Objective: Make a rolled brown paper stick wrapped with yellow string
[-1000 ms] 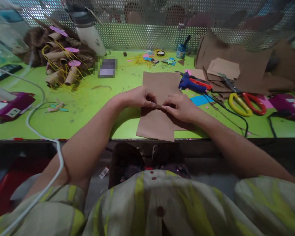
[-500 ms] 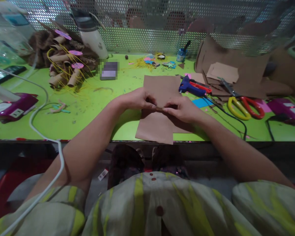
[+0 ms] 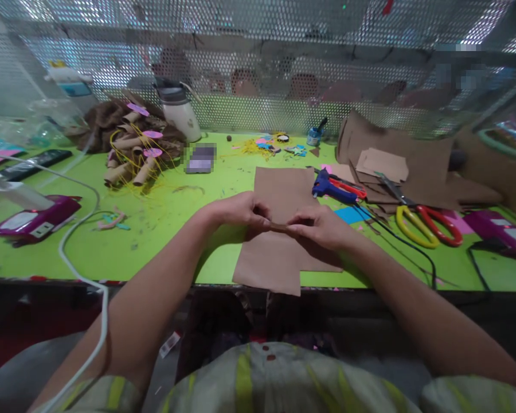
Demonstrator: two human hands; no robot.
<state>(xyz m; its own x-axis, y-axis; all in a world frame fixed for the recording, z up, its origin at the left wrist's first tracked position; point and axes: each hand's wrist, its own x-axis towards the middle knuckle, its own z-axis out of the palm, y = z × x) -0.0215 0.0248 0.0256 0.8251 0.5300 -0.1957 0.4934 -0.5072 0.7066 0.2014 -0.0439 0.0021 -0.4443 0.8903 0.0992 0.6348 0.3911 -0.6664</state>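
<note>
Both of my hands are closed in pinches on the narrow, curled upper edge of a piece of brown paper point(image 3: 269, 264). My left hand point(image 3: 250, 211) grips the left end of that edge between thumb and fingers. At the right end, my right hand point(image 3: 320, 225) does the same. The paper's lower end reaches down over the table's front edge. Under and behind it lies another brown sheet point(image 3: 281, 192), flat on the green table point(image 3: 167, 241). Whether the edge is rolled or folded, I cannot tell.
Right of the sheets lie a blue glue gun point(image 3: 333, 187), scissors point(image 3: 417, 221) and stacked brown paper point(image 3: 413, 135). Paper tubes with yellow string point(image 3: 144, 171), a bottle point(image 3: 180, 115) and a purple socket block point(image 3: 38, 218) stand left. A white cable point(image 3: 64, 252) crosses my left arm.
The view has tilted up, so everything sits lower in the picture. My hands keep their pinch on the paper's edge, with slightly more of the curled strip showing between them.
</note>
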